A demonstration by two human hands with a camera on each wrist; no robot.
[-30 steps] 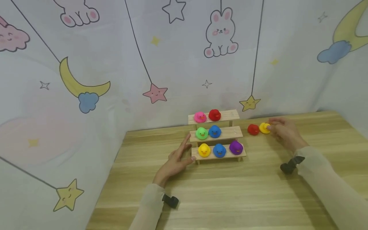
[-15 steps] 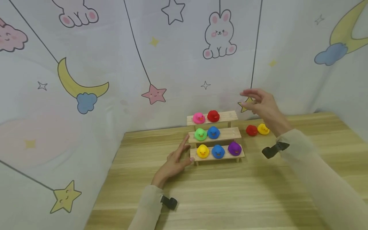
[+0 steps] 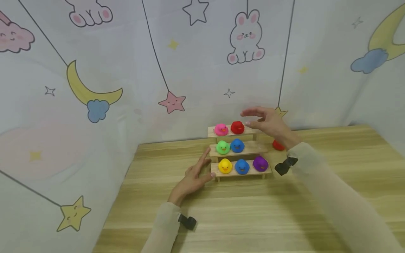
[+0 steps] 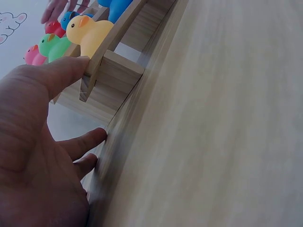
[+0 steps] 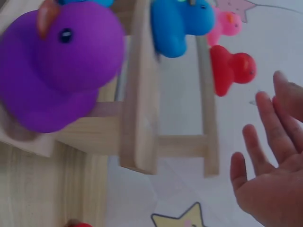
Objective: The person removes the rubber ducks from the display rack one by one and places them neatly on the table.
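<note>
A three-tier wooden stand (image 3: 254,147) carries rubber ducks. The top tier has a pink duck (image 3: 221,129) and a red duck (image 3: 237,127); a green duck (image 3: 223,147) and a blue duck (image 3: 237,145) sit on the middle one. Along the lowest are a yellow duck (image 3: 225,166), another blue duck (image 3: 242,166) and a purple duck (image 3: 260,163). My left hand (image 3: 193,178) rests at the stand's left end, thumb (image 4: 71,71) against the lowest tier, fingers spread. Fingers apart and holding nothing, my right hand (image 3: 269,123) hovers by the top tier's right end, beside the red duck.
On the wooden table (image 3: 240,218), right of the stand, another red duck (image 3: 278,145) shows partly behind my right wrist. A white cloth (image 3: 139,70) printed with stars, moons and a rabbit hangs behind the table.
My right hand has left the yellow duck on the table, rising and moving left to the top tier; its wrist now hides that duck. My left hand stays against the stand.
</note>
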